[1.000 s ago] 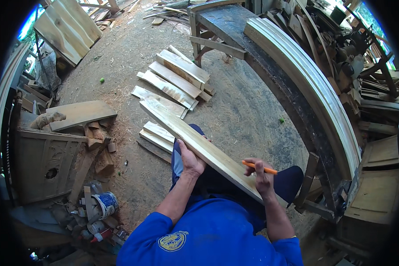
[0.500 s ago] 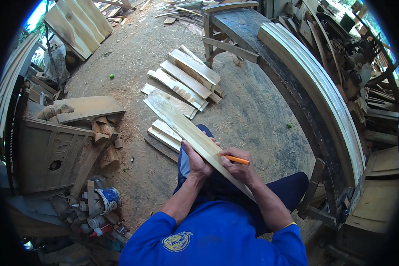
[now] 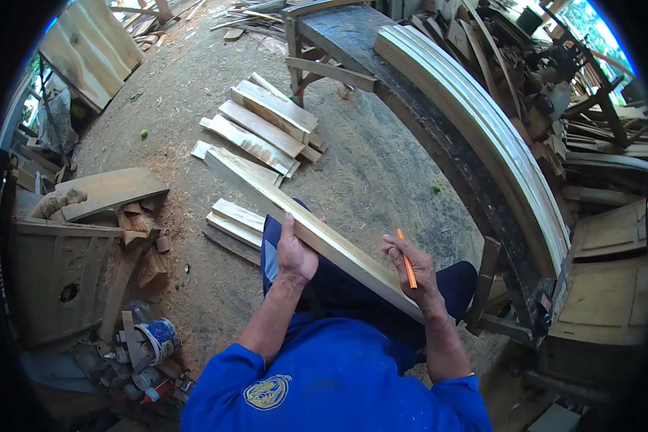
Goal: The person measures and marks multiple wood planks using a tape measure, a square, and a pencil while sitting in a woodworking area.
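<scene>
Wooden board [image 3: 338,252] is slanting across the person's lap [image 3: 331,295], its far end pointing toward some short planks [image 3: 263,129]. The left hand [image 3: 297,259] is gripping the board's edge; the right hand [image 3: 419,277] is grasping an orange pencil [image 3: 408,266] between bent fingers, over the board's near end.

A long, straight, pale wooden board [image 3: 325,240] slants before the person [image 3: 331,374], far end left, near end right. The left hand [image 3: 297,256] is at its near edge; the right hand [image 3: 419,272], with a slim orange pencil [image 3: 408,265] in it, is by the near end. Ahead on the brown, dusty floor [image 3: 374,173] lie short, flat, pale wooden planks [image 3: 263,128]. To the right, long, pale wooden strips [image 3: 475,111] lie on a long, dark worktop [image 3: 345,32]. At left, a round blue-and-white bucket [image 3: 162,338] stands nearer than a flat, tan wooden slab [image 3: 119,191]
</scene>
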Demonstrator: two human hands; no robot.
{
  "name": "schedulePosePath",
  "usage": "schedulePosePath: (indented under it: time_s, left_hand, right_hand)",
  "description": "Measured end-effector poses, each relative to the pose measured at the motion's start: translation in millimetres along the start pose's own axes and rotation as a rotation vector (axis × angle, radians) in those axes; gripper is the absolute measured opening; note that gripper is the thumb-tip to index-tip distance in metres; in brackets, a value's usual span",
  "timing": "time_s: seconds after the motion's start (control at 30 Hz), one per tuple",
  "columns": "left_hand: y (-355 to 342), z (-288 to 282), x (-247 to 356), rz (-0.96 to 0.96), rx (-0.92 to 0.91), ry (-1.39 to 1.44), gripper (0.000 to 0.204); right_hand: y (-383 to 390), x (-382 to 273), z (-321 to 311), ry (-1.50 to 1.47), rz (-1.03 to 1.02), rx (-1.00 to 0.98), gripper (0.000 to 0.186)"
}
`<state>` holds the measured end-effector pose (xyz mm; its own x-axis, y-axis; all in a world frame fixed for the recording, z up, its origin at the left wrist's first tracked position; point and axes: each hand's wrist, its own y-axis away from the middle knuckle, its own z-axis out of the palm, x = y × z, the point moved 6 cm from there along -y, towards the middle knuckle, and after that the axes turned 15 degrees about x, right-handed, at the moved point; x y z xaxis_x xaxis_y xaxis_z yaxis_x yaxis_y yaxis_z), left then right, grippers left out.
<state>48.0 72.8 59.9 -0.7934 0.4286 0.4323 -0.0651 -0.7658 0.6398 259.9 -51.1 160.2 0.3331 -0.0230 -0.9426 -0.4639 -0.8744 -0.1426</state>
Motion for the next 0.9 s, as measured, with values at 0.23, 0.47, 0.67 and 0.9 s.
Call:
schedulePosePath:
  time_s: [0.23,0.47,0.67,0.9]
  left_hand:
    - [-23.2,-5.1,-5.1,-0.017,0.061,-0.138,0.039]
    - [-32.7,14.6,-13.3,0.019,0.15,-0.324,0.056]
    - [2.5,35.1,0.0,-0.009,0.082,-0.388,0.076]
    - [35.2,85.2,15.7,0.024,-0.236,-0.434,0.053]
  right_hand:
    - [19.8,7.6,-111.1,0.341,0.048,0.123,0.02]
    - [50.8,-14.4,-81.1,0.739,-0.258,0.053,0.04]
    - [30.0,44.8,-65.9,0.718,0.026,-0.105,0.041]
    - [26.0,48.6,-90.2,0.246,0.505,-0.399,0.053]
